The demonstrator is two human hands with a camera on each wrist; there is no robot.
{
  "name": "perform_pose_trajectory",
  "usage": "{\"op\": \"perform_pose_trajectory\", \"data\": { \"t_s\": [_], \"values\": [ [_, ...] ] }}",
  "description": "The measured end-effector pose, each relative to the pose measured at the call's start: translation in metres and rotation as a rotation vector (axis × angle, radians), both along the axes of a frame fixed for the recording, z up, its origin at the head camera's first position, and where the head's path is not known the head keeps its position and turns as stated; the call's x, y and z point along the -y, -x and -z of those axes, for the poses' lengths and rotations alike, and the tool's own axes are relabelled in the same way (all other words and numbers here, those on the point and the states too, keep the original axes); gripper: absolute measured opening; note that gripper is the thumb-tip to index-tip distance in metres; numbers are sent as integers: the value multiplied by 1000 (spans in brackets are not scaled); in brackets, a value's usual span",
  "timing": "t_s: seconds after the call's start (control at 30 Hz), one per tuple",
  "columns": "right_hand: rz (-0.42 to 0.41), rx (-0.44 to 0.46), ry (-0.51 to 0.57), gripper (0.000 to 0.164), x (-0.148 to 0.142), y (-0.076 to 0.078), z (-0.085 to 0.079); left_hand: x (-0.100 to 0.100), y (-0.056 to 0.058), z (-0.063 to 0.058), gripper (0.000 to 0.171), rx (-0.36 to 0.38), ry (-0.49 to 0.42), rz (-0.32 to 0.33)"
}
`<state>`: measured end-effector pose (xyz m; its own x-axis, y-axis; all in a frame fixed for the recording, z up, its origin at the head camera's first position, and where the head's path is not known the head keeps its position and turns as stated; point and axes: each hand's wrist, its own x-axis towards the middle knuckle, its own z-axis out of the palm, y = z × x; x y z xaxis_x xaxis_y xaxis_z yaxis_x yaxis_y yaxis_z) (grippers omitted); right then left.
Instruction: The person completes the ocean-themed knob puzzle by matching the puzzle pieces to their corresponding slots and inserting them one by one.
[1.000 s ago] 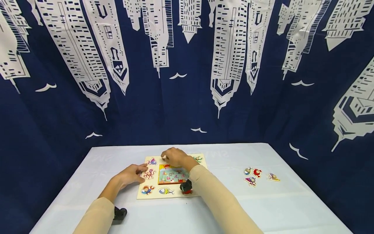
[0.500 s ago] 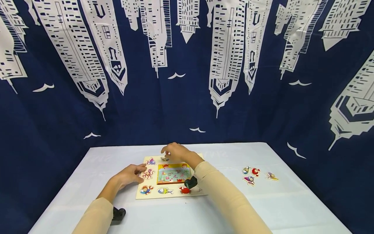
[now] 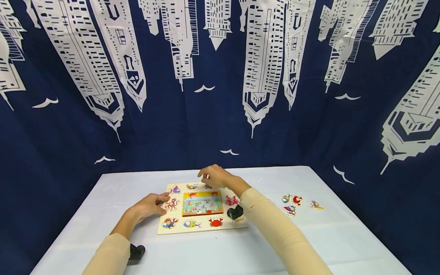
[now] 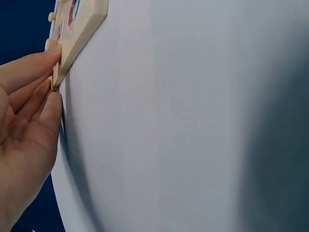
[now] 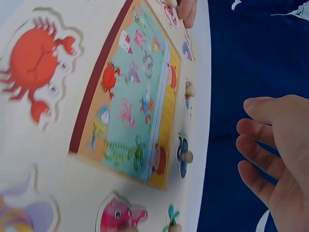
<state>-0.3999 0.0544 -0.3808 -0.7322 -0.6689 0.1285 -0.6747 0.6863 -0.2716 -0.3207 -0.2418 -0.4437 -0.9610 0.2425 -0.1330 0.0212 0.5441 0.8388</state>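
A wooden peg puzzle board (image 3: pixel 205 224) with sea-animal shapes round a fish-tank picture (image 5: pixel 130 92) lies on the table. My left hand (image 3: pixel 148 207) holds its left edge; the left wrist view shows thumb and fingers (image 4: pixel 48 60) on either side of the edge. My right hand (image 3: pixel 216 176) hovers over the far edge, holding nothing, fingers loosely bent. Near it, in the right wrist view, a dark blue piece with a knob (image 5: pixel 182 155) sits on the board. A pink seahorse piece (image 5: pixel 116 216) lies toward the right side, and a red crab shape (image 5: pixel 34 60) at the front.
To the right lie several loose knobbed pieces: a fish (image 3: pixel 286 198), a red crab (image 3: pixel 297 200), a purple one (image 3: pixel 290 210) and a yellow-tipped one (image 3: pixel 315 205). Black cameras (image 3: pixel 235 212) sit on both wrists. A dark blue curtain (image 3: pixel 172 152) hangs behind the white table (image 3: pixel 268 244).
My right hand has drawn away from the board's far side, up and to the right, uncovering pieces along the top row. The left hand keeps its place at the edge.
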Motion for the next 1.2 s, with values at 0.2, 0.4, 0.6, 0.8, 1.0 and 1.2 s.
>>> {"op": "perform_pose_trajectory", "data": {
  "t_s": [0.2, 0.4, 0.6, 0.8, 1.0, 1.2],
  "values": [
    [12, -29, 10, 26, -15, -6, -3, 3, -1, 1, 63, 5, -7, 19],
    [-20, -50, 8, 25, -33, -10, -3, 7, -2, -1, 64, 0, -2, 31],
    [-5, -47, -17, 26, -61, -17, 1, 3, -1, -1, 65, 7, -13, 45],
    [10, -56, 10, 24, -82, -21, 2, 3, 2, 2, 64, 5, -23, 44],
    [31, -64, 0, 23, -110, -31, 2, -2, 2, 3, 64, 4, -10, 50],
    [48, -94, -32, 22, -135, -42, -6, -1, 1, 0, 63, 8, 12, 26]
  ]
}}
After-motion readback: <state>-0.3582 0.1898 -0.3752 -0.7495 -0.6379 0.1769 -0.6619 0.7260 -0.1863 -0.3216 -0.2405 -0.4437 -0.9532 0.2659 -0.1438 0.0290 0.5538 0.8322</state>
